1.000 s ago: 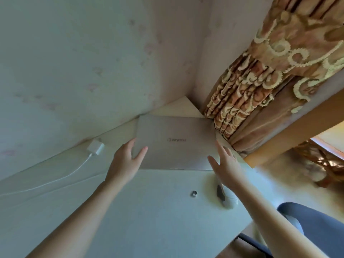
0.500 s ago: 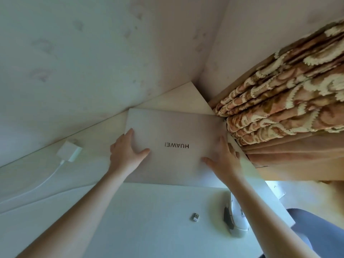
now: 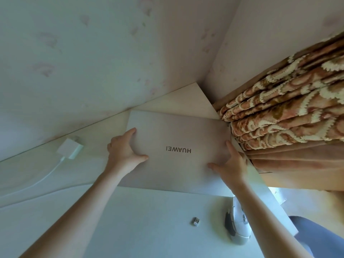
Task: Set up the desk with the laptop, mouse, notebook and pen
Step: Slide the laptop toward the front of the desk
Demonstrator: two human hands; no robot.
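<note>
Laptop (image 3: 173, 151), lid closed, is gripped at both side edges on the table (image 3: 130, 220): left hand (image 3: 123, 152) at 9 o'clock, right hand (image 3: 230, 167) at 3 o'clock. Mouse (image 3: 237, 226), apparently partly hidden by the right forearm, lies at 5 o'clock, dongle (image 3: 195, 221) beside it.

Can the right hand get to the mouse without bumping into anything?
Probably yes. The mouse lies on the desk right under the right forearm, nothing on top of it. But the right hand now holds the laptop edge, so it must let go first.
</note>
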